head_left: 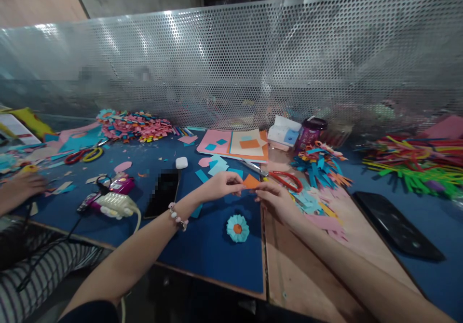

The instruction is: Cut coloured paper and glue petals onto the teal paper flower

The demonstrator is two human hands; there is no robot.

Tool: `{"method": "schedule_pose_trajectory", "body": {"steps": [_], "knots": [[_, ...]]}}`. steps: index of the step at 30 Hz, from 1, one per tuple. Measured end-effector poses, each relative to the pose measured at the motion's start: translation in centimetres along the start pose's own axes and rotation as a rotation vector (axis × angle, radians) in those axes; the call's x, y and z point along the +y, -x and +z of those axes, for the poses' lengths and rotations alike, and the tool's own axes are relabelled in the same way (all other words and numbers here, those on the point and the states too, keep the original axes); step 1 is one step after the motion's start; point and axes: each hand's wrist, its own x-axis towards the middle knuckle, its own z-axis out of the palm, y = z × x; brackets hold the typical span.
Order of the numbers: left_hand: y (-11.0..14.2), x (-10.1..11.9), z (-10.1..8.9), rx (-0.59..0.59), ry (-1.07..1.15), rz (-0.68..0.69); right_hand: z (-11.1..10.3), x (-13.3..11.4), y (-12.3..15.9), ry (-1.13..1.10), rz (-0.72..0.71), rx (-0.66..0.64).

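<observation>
Between my two hands is a small orange piece of paper (251, 181), held above the blue table. My left hand (224, 185), with a beaded bracelet at the wrist, pinches its left edge. On the right edge, the fingers of my right hand (277, 198) are closed on the same piece. Below them on the table lies a light-blue paper flower (238, 228) with an orange centre. Light-blue paper pieces (218, 165) lie just behind my left hand. Red-handled scissors (285, 180) rest behind my right hand, blades toward the coloured sheets (248, 145).
A dark phone (163, 194) and a white earbud case (181, 162) lie left; another black phone (398, 224) lies right. Paper-strip piles (139, 129) and a purple jar (313, 130) stand before the perforated metal panel (231, 67). A co-worker's hand (27, 185) is at far left.
</observation>
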Motion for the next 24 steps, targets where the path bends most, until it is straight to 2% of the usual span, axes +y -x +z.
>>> {"method": "schedule_pose_trajectory", "body": {"steps": [4, 9, 12, 20, 24], "knots": [[0.13, 0.26, 0.13, -0.017, -0.026, -0.002, 0.29, -0.37, 0.1, 0.125, -0.053, 0.005], [0.36, 0.67, 0.36, 0.02, -0.035, -0.009, 0.33, -0.46, 0.26, 0.281, -0.105, -0.038], [0.49, 0.93, 0.34, 0.048, -0.058, -0.002, 0.34, -0.5, 0.37, 0.319, -0.101, -0.042], [0.52, 0.83, 0.39, 0.024, -0.074, 0.019, 0.69, 0.43, -0.08, 0.285, -0.142, 0.086], [0.41, 0.49, 0.43, 0.0, -0.026, 0.011, 0.71, 0.35, 0.0, 0.356, -0.121, 0.033]]}}
